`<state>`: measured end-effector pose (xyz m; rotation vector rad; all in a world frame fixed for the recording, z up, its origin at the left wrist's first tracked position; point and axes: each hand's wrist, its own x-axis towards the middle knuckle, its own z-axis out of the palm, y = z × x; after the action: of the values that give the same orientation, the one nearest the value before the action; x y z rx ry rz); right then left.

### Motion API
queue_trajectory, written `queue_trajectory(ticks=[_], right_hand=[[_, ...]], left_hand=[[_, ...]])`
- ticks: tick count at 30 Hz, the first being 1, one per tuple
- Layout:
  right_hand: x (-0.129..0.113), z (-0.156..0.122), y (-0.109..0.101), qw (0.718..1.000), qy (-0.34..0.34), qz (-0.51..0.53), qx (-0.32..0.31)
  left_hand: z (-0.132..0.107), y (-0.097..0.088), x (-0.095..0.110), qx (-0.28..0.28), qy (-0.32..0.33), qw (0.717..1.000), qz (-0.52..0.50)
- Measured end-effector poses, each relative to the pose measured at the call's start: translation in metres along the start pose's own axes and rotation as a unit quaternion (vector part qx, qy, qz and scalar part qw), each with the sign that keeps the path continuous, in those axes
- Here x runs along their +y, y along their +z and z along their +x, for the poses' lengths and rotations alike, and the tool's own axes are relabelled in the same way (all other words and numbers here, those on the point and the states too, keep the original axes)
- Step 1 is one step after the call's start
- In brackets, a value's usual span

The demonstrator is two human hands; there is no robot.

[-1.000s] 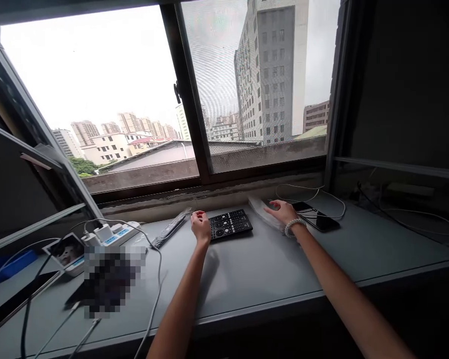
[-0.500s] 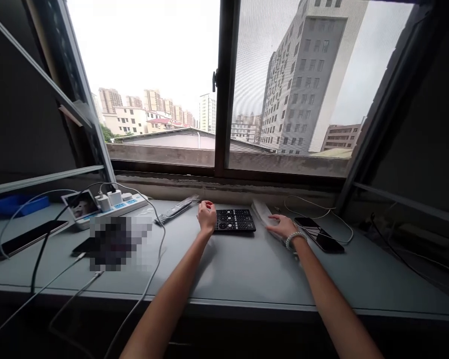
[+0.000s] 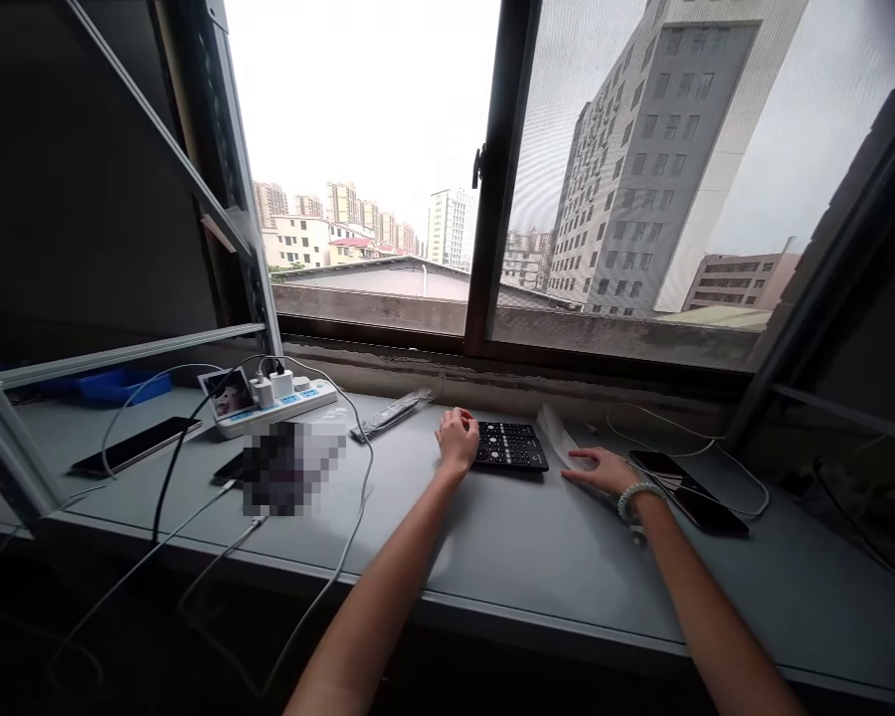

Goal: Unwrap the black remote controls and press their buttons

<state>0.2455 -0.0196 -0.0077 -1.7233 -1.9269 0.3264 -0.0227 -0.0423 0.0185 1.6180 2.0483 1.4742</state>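
the black remotes (image 3: pixel 511 447) lie flat on the grey bench (image 3: pixel 522 572) in front of me, side by side and close together, their rows of small buttons facing up. the fingers of my left hand (image 3: pixel 456 440) are curled in at the left end of the remotes and cover part of that end; i cannot tell whether they are gripping anything there. the fingers of my right hand (image 3: pixel 601 470) are spread, thumb parted from the others with a gap facing the remotes, and i see nothing held between them. that hand is just to the right of the remotes, beside a clear plastic sleeve (image 3: pixel 554 430) that lies near their right end; whether i am touching the sleeve i cannot make out. a beaded bracelet (image 3: pixel 630 500) sits around my right wrist. farther to the right of the remotes a dark phone (image 3: pixel 690 494) lies at a slant, with a thin white cable (image 3: pixel 762 492) looping around its far side. to the left of the remotes, past my left hand, a long item in clear wrapping (image 3: pixel 394 414) lies aslant. well to the left of the remotes are a white power strip (image 3: pixel 309 400) with plugs in it, a small picture (image 3: pixel 228 395) leaning by it, and a dark device (image 3: pixel 228 469) partly blurred out. farther left again from the remotes lie a dark slab-like device (image 3: pixel 135 445) and a blue tray (image 3: pixel 123 387). behind the remotes, beyond the bench, stands a window (image 3: pixel 484 249) with buildings outside.
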Motion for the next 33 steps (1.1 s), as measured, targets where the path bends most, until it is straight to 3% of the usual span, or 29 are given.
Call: queue_trajectory(ticks=[3,9,15,26,33], right_hand=[[-0.001,-0.002,-0.001,0.997,0.003,-0.033,-0.071],[0.0,-0.003,0.001,0.991,-0.014,-0.109,-0.083],[0.006,0.002,0.004,0.988,-0.016,-0.126,-0.089],[-0.004,0.006,-0.001,0.996,0.001,-0.068,-0.053],[-0.02,0.002,-0.007,1.0,-0.003,-0.013,0.007]], left_hand=[[-0.003,0.0,0.002,-0.002,0.008,1.0,0.016],[-0.011,0.003,0.002,-0.027,0.026,0.999,0.037],[-0.016,0.006,0.007,-0.039,0.143,0.983,0.107],[-0.018,0.023,0.02,-0.062,0.314,0.928,0.192],[-0.003,0.02,0.014,-0.031,0.326,0.922,0.206]])
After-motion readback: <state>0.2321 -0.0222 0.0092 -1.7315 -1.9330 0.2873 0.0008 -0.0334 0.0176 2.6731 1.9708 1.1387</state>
